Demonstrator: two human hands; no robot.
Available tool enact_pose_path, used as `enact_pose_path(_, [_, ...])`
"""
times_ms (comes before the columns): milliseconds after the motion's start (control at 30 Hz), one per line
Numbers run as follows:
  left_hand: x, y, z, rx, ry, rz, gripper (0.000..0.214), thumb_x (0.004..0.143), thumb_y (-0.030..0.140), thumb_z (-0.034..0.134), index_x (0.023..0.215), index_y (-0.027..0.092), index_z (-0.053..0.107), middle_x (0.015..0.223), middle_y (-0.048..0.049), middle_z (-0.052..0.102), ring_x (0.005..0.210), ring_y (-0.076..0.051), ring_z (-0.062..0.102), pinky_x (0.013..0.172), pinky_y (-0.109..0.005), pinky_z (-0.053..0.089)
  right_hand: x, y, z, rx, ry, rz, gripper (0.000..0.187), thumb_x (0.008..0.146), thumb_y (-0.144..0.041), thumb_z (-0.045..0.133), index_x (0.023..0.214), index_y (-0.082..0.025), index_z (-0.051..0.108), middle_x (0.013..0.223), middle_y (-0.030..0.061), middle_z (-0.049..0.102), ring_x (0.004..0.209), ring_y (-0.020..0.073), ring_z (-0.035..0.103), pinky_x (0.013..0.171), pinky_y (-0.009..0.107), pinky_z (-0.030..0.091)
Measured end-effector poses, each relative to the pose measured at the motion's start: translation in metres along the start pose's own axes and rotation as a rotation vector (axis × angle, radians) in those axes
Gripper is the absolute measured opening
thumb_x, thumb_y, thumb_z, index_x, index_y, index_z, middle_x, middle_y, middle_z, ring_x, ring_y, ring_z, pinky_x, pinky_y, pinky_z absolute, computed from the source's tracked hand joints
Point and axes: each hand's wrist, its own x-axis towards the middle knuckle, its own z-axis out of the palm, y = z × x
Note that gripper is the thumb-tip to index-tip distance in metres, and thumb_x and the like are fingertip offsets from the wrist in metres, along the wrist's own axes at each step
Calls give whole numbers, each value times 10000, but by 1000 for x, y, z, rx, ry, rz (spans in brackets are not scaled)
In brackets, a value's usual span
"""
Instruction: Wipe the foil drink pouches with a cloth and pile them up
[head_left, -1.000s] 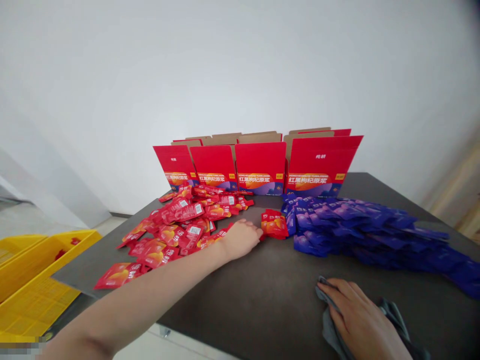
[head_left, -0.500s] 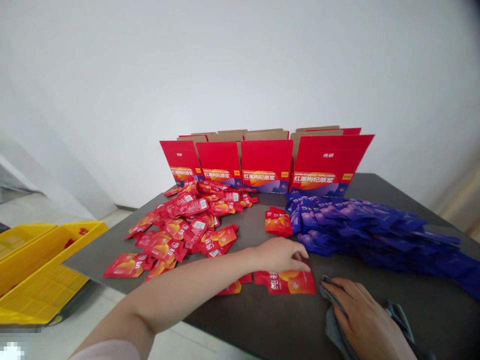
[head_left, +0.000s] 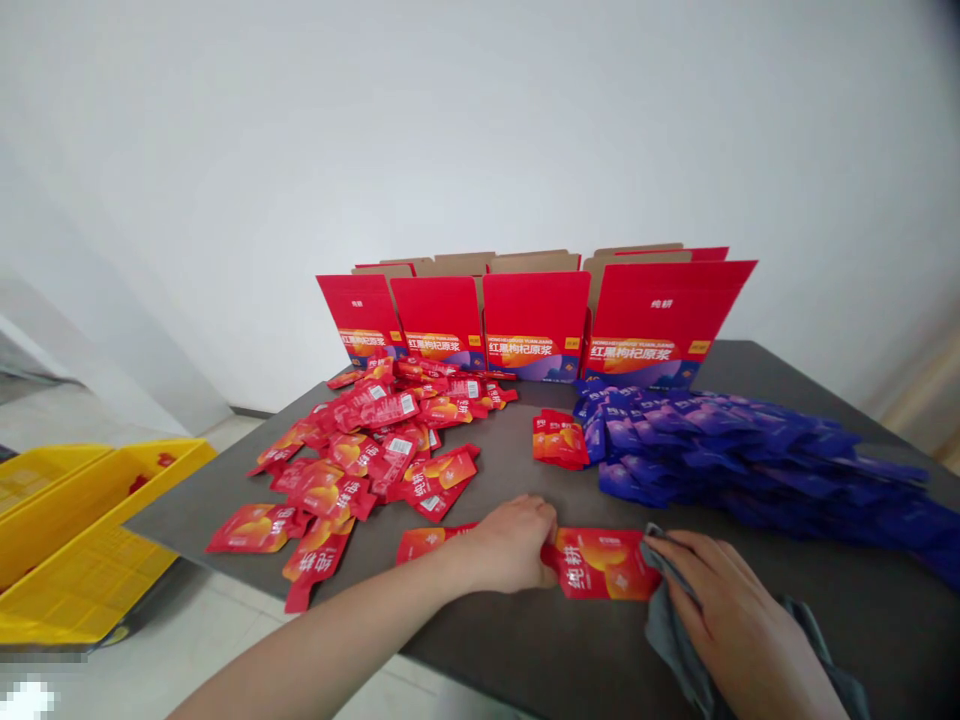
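A red pouch point(head_left: 606, 565) with orange fruit print lies face up at the front of the dark table. My left hand point(head_left: 517, 545) is closed on its narrow spout end. A grey cloth point(head_left: 679, 635) is gripped in my right hand point(head_left: 724, 600), and its tip touches the pouch's right end. Another red pouch point(head_left: 427, 543) lies partly hidden under my left wrist. Further left spreads a loose pile of red pouches point(head_left: 356, 455). To the right, blue pouches point(head_left: 690, 440) lie in overlapping rows, with a few red pouches point(head_left: 559, 438) stacked at their left end.
Several red open-topped cartons point(head_left: 536, 310) stand in a row at the back of the table point(head_left: 487, 640), against a white wall. On the floor to the left are yellow crates point(head_left: 105, 570), one with red items inside. The table's front edge runs diagonally below my left arm.
My left hand has moved left and down from above the pouch to its spout end. The cloth in my right hand has come into contact with the pouch's right end.
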Motion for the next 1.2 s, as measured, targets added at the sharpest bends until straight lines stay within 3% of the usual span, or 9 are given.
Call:
enact_pose_path(133, [15,12,6,-58,35,34,318,694,262,669,954,183,504,950,-60,613,888,-225,590,731,-283,441,7,-30,-1,-1,-26,-102,358,833,-161,502,1161,-229,625,1130,54,648,1019,202,592,882,363,482])
enact_pose_path(267, [22,2,11,-294,-24,38,342,735,277,665,1012,211,475,932,-2,633,800,-170,597,638,-233,410,7,-44,5,-51,-110,-70,406,795,-116,528,1162,-258,628,1163,46,645,1050,225,585,879,395,489])
enact_pose_path(433, [26,-13,17,-448,-57,52,260,794,141,554,1038,203,489,944,14,647,799,-126,595,643,-203,400,-4,-16,6,-115,-122,-21,373,834,-172,506,1182,-241,623,1172,65,638,1027,219,593,861,377,502])
enact_pose_path(567, [27,-12,19,-452,-43,11,262,802,184,557,1059,200,512,935,4,657,789,-135,599,633,-208,404,-16,16,-2,-179,-111,44,323,866,-225,466,1130,-206,652,1109,81,647,969,214,606,824,370,519])
enact_pose_path(667, [27,-8,20,-465,-17,11,167,833,212,535,999,198,550,911,1,658,789,-137,595,643,-210,413,-12,22,-8,-217,-96,67,317,874,-237,442,1087,-174,669,1068,99,653,942,227,609,809,390,525])
enact_pose_path(833, [25,-5,20,-426,30,46,154,839,191,522,987,211,560,907,10,654,805,-135,591,699,-215,428,21,-16,0,-151,-137,-44,377,847,-141,455,1171,-202,637,1154,76,640,1045,212,581,889,359,493])
enact_pose_path(967, [23,-4,19,-342,36,52,152,833,181,520,979,219,540,929,4,651,834,-148,598,730,-229,437,36,-38,12,-136,-148,-60,376,840,-114,445,1127,-232,658,1115,61,656,1012,198,588,871,351,497])
enact_pose_path(1067, [22,-3,18,-317,54,57,150,827,178,526,970,220,531,938,-1,651,846,-159,603,739,-237,437,30,-28,13,-161,-146,-32,364,847,-119,436,1109,-231,665,1097,70,659,980,203,592,843,363,508])
enact_pose_path(1200, [22,-2,17,-331,52,46,137,830,185,536,962,222,539,906,5,653,807,-155,602,695,-229,428,6,10,5,-230,-168,39,355,860,-123,418,1123,-148,654,1090,116,648,972,230,588,818,388,511])
